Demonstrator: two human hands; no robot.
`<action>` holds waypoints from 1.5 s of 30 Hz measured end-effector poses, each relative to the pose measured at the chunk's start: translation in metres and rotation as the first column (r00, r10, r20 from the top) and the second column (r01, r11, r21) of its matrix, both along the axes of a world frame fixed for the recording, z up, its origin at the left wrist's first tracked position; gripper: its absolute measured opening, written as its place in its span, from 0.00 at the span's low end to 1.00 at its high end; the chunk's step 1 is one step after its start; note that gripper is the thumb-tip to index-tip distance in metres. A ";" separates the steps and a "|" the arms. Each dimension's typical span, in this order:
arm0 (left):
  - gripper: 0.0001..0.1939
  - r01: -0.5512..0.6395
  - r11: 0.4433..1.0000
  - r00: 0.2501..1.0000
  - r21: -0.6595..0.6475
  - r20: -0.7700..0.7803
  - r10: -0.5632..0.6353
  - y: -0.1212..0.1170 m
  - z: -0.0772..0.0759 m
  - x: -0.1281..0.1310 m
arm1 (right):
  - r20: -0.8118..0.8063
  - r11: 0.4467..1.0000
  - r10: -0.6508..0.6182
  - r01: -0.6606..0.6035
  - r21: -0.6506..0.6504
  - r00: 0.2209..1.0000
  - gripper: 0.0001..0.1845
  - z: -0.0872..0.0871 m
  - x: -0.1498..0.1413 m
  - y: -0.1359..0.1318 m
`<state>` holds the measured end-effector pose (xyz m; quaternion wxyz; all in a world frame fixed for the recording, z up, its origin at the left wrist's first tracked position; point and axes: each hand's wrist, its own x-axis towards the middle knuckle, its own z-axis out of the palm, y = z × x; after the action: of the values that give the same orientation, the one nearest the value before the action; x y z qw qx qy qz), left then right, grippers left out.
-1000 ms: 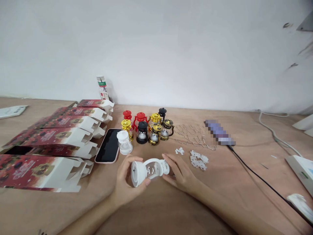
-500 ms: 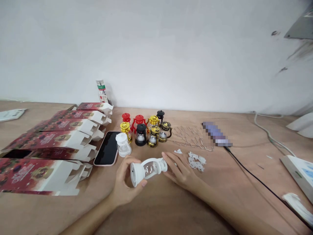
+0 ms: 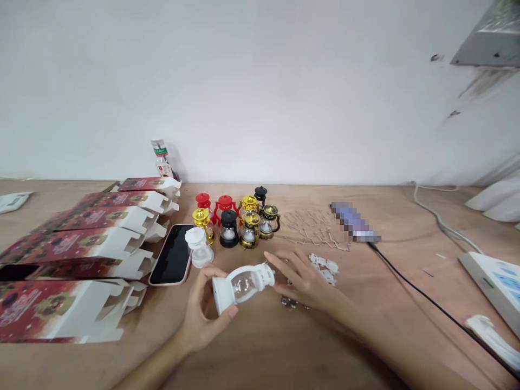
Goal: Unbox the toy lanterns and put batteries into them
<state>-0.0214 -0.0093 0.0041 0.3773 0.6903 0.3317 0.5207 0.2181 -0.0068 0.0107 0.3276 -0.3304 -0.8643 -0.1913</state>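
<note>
My left hand [image 3: 201, 311] is wrapped round the base of a small white lantern [image 3: 244, 285], which lies tilted on its side in the air, top pointing right. Its clear globe shows between the white side arms. Close to the lantern's top, my right hand [image 3: 303, 279] has its fingers stretched and apart; I cannot tell whether a fingertip touches it. Beneath that hand lie several small shiny round pieces [image 3: 293, 304], partly hidden. White plastic pieces [image 3: 325, 266] lie just beyond it. Another white lantern [image 3: 199, 249] stands upright behind my left hand.
Upright lanterns in red [image 3: 225, 206], gold, black [image 3: 229, 230] and bronze stand grouped at centre. Bent wires [image 3: 314, 227] lie right of them. A dark phone [image 3: 170, 257] and red printed boxes [image 3: 60, 309] are at left. A phone [image 3: 353, 221] trails a black cable [image 3: 422, 290] at right.
The view has shifted slightly. My right hand has drawn a little away from the lantern's top, and the shiny round pieces now show below it. My left hand keeps its hold.
</note>
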 end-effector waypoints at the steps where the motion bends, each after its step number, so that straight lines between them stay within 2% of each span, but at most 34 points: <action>1: 0.15 -0.042 0.999 0.998 -0.021 -0.045 0.041 0.000 -0.001 0.002 | 0.017 0.999 -0.038 0.037 0.016 0.999 0.27 0.003 0.002 0.002; 4: 0.15 -0.124 0.988 0.972 -0.092 -0.210 0.103 -0.002 -0.002 0.007 | 0.084 0.992 -0.124 0.121 0.045 0.989 0.25 0.015 0.007 0.003; 6: 0.16 -0.138 0.986 0.951 -0.095 -0.291 0.106 -0.002 -0.001 0.010 | 0.125 0.991 -0.129 0.123 0.055 0.984 0.26 0.026 0.008 -0.001; 10: 0.17 -0.137 0.991 0.900 0.006 -0.416 0.127 0.002 -0.003 0.014 | 0.193 0.990 -0.076 0.050 0.134 0.978 0.23 0.048 -0.002 -0.017; 13: 0.18 -0.111 0.994 0.887 0.002 -0.450 0.100 0.005 -0.002 0.016 | 0.205 0.980 0.009 -0.050 0.192 0.979 0.17 0.052 -0.016 -0.033; 16: 0.16 -0.084 0.991 0.902 -0.101 -0.431 0.033 0.006 0.000 0.019 | 0.177 0.967 0.101 -0.139 0.213 0.979 0.15 0.045 -0.027 -0.044; 20: 0.16 -0.040 0.978 0.932 -0.204 -0.362 -0.038 0.008 -0.001 0.026 | 0.162 0.969 0.125 -0.155 0.190 0.979 0.13 0.034 -0.033 -0.048; 25: 0.17 -0.046 0.983 0.935 -0.177 -0.355 -0.020 0.013 -0.012 0.035 | 0.164 0.971 0.131 -0.160 0.178 0.978 0.16 0.026 -0.032 -0.049; 28: 0.18 -0.044 0.982 0.925 -0.184 -0.379 -0.029 0.015 -0.016 0.037 | 0.165 0.978 0.099 -0.127 0.166 0.981 0.17 0.015 -0.031 -0.049; 33: 0.20 -0.042 0.981 0.924 -0.190 -0.382 -0.034 0.009 -0.010 0.036 | 0.148 0.984 0.045 -0.069 0.166 0.988 0.16 -0.012 -0.027 -0.048; 37: 0.23 -0.007 0.981 0.908 -0.192 -0.413 -0.074 0.003 -0.008 0.033 | 0.136 0.986 0.043 -0.064 0.155 0.990 0.17 -0.021 -0.027 -0.049; 39: 0.25 0.002 0.989 0.882 -0.150 -0.465 -0.073 0.000 -0.013 0.029 | 0.122 0.990 0.005 -0.023 0.141 0.993 0.17 -0.022 -0.031 -0.051; 41: 0.28 -0.003 0.999 0.821 -0.045 -0.570 -0.023 -0.004 -0.018 0.025 | 0.104 0.990 -0.053 0.038 0.137 0.993 0.16 -0.023 -0.034 -0.052; 43: 0.30 -0.011 0.992 0.711 0.123 -0.697 0.094 -0.010 -0.022 0.018 | 0.082 0.985 -0.107 0.095 0.142 0.991 0.15 -0.022 -0.036 -0.052; 45: 0.29 0.008 0.948 0.582 0.318 -0.772 0.254 -0.017 -0.021 0.009 | 0.039 0.980 -0.149 0.142 0.141 0.988 0.13 -0.020 -0.036 -0.051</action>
<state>-0.0125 -0.0265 -0.0170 0.0448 0.8723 0.4345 0.2197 0.1821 -0.0576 -0.0092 0.3134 -0.3644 -0.8303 -0.2822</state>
